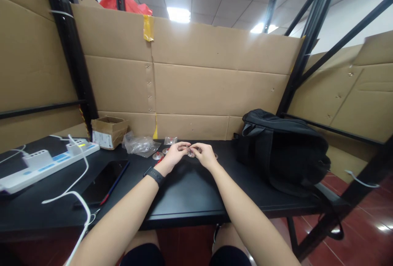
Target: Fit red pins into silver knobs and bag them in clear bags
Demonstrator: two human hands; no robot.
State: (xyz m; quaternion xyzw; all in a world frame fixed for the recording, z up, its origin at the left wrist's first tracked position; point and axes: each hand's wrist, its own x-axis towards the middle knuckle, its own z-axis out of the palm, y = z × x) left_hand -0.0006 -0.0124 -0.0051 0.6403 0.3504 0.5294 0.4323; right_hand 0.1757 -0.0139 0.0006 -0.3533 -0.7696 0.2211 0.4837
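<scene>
My left hand (175, 154), with a dark watch on its wrist, and my right hand (204, 154) meet over the black table. Between their pinched fingertips is a small shiny piece (188, 150), too small and partly covered to name. Just below the fingertips shows a small round disc (191, 155). To the left of my left hand lie a clear disc with a red centre (158, 155) and another disc (166, 151). Behind them is a small clear packet (170, 140). Part of one more round piece (216, 156) peeks out beside my right hand.
Left are a crumpled plastic bag (141, 144), an open cardboard box (109, 133), a phone (102, 182), a white power strip (55, 163) and a loose white cable (80, 176). A black backpack (279, 151) stands right. Cardboard panels (196, 89) wall the back.
</scene>
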